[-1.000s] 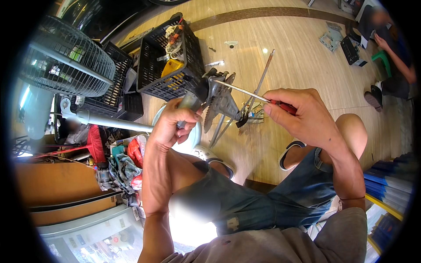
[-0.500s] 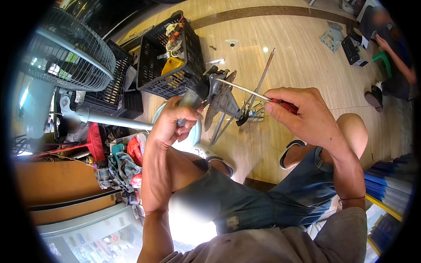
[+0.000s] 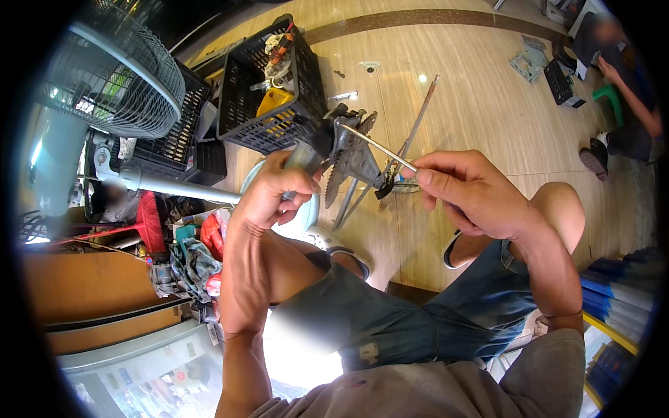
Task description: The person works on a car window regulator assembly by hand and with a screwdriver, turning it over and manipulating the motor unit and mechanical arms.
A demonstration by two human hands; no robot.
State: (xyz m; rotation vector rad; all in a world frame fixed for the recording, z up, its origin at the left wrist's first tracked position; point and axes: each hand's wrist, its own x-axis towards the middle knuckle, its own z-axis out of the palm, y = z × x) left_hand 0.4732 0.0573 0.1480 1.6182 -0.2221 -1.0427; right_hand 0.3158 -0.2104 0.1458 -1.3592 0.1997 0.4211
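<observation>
My left hand (image 3: 282,191) is wrapped round the grey cylindrical body (image 3: 302,159) of a tool with a toothed metal blade; I cannot tell its exact kind. The toothed blade (image 3: 339,174) and a grey metal housing (image 3: 353,157) sit at its far end, held above the floor. In my right hand (image 3: 474,191) is a screwdriver (image 3: 380,148), its handle hidden by the fingers. The shaft points left and up, and its tip meets or lies just over the top of the housing. Behind the tool, a long thin rod (image 3: 417,122) slants across.
A black crate (image 3: 240,125) with a yellow item and cables stands beyond my left hand, beside a standing fan (image 3: 115,83). Small metal parts (image 3: 529,59) lie on the floor (image 3: 481,90). Another person (image 3: 627,90) sits at the far right. Red and green rags (image 3: 198,244) lie at left.
My right hand has shifted slightly left and down and turned on the screwdriver; the red handle seen before is now covered. The tip has moved little. My left hand and the bladed tool look nearly still.
</observation>
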